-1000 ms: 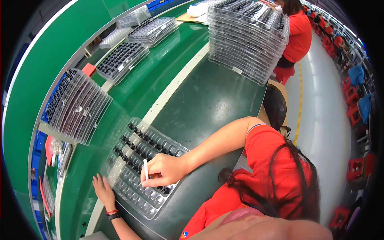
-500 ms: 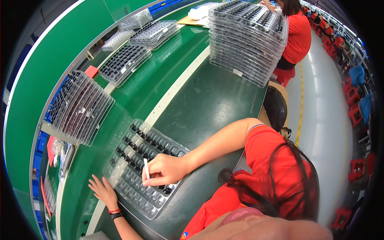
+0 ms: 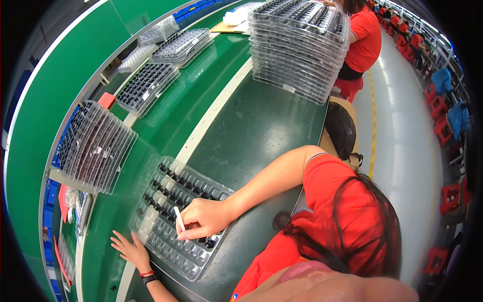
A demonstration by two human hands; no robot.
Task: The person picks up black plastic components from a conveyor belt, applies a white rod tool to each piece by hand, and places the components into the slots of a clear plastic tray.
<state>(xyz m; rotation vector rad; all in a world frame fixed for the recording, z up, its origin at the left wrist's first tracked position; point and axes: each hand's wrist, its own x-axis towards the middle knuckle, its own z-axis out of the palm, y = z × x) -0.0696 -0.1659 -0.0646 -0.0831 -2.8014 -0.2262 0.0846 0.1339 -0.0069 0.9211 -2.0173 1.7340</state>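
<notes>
A clear plastic tray [image 3: 173, 255] lies in front of me, with rows of small black parts [image 3: 163, 188] in some of its pockets. Over its right-hand part, my right hand [image 3: 205, 217] is closed around a slim white stick like a pen [image 3: 179, 218], its lower end pointing down at the pockets. The hand hides some pockets beneath it. At the tray's left edge, my left hand [image 3: 132, 251] lies with fingers spread and nothing in them; I cannot tell whether it touches the rim.
A tall stack of clear trays [image 3: 297, 65] stands at the far right of the table. Another tray stack [image 3: 98, 146] leans on the left, with more filled trays [image 3: 148, 85] behind it. A person in red [image 3: 363, 43] is beyond the tall stack.
The whole view has shifted a little. The white stick leans more than before, its top farther left, still in my right hand. My left hand stays spread beside the tray.
</notes>
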